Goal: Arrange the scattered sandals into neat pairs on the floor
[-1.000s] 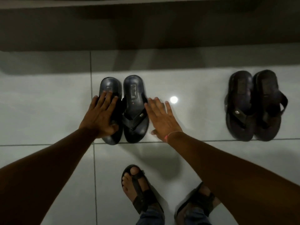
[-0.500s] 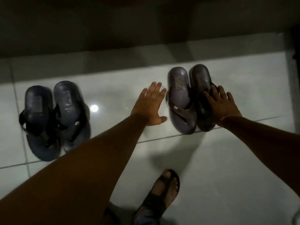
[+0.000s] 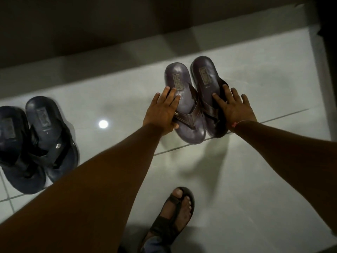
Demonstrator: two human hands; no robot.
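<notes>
Two brown sandals lie side by side on the white tiled floor, heels pointing away from me. My left hand [image 3: 161, 111] rests flat on the outer edge of the left brown sandal [image 3: 184, 105], fingers spread. My right hand [image 3: 235, 108] lies flat on the strap and outer side of the right brown sandal [image 3: 206, 79]. Neither hand grips; both press from the sides. A pair of dark blue sandals [image 3: 43, 136] sits together at the far left, untouched.
A dark wall or step [image 3: 91, 33] runs along the far edge of the floor. My own foot in a strapped sandal [image 3: 173, 218] stands at the bottom centre. A lamp's reflection [image 3: 103, 124] glints on the tile between the two pairs.
Both hands left the blue pair and went right to the brown pair. My left hand, beside the brown sandals half a second ago, now touches the left one.
</notes>
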